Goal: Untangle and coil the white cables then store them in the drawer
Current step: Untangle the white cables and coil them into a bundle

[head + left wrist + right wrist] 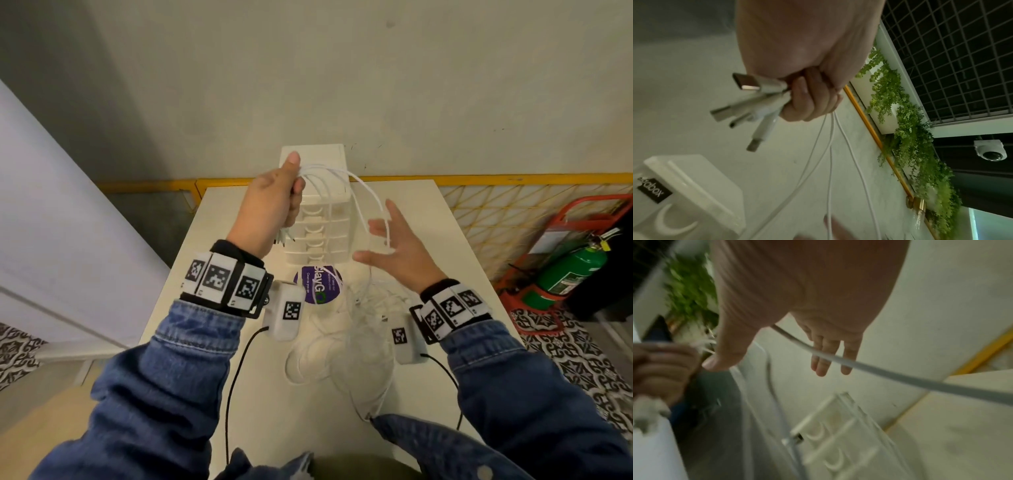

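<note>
My left hand (279,198) is raised in front of the drawer unit and grips a bundle of white cables (329,174). Their plug ends (748,104) stick out below the fist (812,99). The cables arch right and down toward my right hand (390,236), which is open with spread fingers (826,356). One white cable (879,371) runs across that palm, not pinched. More tangled white cable (346,342) lies on the table below. The white drawer unit (329,219) stands at the table's far edge, all its drawers shut.
A purple round sticker (317,284) lies on the white table (445,260) before the drawer unit. A yellow mesh railing (513,205) runs behind. A green fire extinguisher (575,270) in a red stand is at the right, on the floor.
</note>
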Available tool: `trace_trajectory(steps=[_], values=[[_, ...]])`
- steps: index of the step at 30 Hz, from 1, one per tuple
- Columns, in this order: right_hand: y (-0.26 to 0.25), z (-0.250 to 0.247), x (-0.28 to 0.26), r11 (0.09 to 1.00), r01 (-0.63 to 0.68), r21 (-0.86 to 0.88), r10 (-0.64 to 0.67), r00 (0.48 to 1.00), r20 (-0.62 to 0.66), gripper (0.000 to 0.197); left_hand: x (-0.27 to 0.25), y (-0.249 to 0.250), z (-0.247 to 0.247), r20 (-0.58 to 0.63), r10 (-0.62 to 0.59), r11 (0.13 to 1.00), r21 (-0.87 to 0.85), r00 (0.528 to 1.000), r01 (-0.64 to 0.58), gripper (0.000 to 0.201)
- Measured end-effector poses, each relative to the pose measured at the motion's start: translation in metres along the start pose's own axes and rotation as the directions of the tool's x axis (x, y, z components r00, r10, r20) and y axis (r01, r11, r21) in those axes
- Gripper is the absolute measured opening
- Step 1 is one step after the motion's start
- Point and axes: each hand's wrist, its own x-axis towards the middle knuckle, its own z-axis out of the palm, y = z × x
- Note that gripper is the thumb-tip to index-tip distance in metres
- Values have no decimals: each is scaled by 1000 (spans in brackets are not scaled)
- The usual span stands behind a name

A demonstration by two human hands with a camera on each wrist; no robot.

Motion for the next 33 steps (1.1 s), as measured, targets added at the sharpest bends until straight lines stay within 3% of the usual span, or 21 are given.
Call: trace_trajectory(steps=[3,6,11,16,20,23,27,30,33], values=[[-32,3,3,984,160,84,-159,987,-10,102,0,-5,4,26,-38,999,27,999,38,44],[-46,20,8,976,202,75,-207,976,66,83,-2,-6,6,66,-52,999,16,996,51,43],[-27,41,10,987,144,72,-154,974,163,12,-4,-6,2,159,-73,993,-84,985,87,43],[10,39,7,990,96,-102,-96,995,4,23,-6,-6,-5,330,-109,903,-361,938,232,45],[29,60,-9,950,76,-301,-35,990,140,34,-7,-6,4,413,7,793,-558,911,247,40],[30,80,-15,929,71,-363,30,964,265,19,-2,-13,12,340,74,640,-737,938,217,36],[22,83,-20,904,147,-402,12,929,369,19,10,-24,11,80,58,487,-873,995,42,34],[11,82,-25,855,235,-462,-29,912,410,22,20,-33,6,-59,36,535,-842,998,-69,32],[2,81,-27,802,323,-502,-51,875,482,6,23,-41,8,-120,62,707,-695,991,-128,31]])
